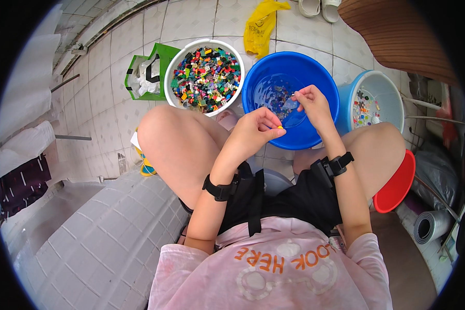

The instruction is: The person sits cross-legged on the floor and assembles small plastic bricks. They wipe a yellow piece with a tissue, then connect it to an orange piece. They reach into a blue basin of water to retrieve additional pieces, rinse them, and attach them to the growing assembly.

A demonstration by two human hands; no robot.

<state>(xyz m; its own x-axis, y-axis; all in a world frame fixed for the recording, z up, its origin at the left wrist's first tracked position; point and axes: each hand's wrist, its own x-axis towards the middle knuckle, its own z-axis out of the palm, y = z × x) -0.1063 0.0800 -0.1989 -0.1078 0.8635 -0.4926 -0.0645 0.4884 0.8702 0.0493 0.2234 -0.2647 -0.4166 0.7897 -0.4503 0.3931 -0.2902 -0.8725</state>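
Note:
My left hand (pixel 259 127) pinches a small yellow toy brick (pixel 280 127) between thumb and fingertips, over the near left rim of a blue basin (pixel 323 77). The basin holds water, with many small coloured bricks (pixel 281 101) lying at the bottom. Above the water, my right hand (pixel 313 106) has its thumb and fingers pressed together around something tiny and pale, too small to name. To the left stands a round white basin (pixel 169 77) heaped with toy bricks (pixel 206 77) of many colours. On the right, a light blue bucket (pixel 346 106) contains scattered small pieces (pixel 366 107).
A green bag (pixel 165 54) stands beside the white basin. A yellow plastic bag (pixel 259 28) lies on the tiles beyond. My knees flank the blue basin. A red basin (pixel 398 183) leans near my right leg, and a rolled grey mat (pixel 432 227) lies farther right.

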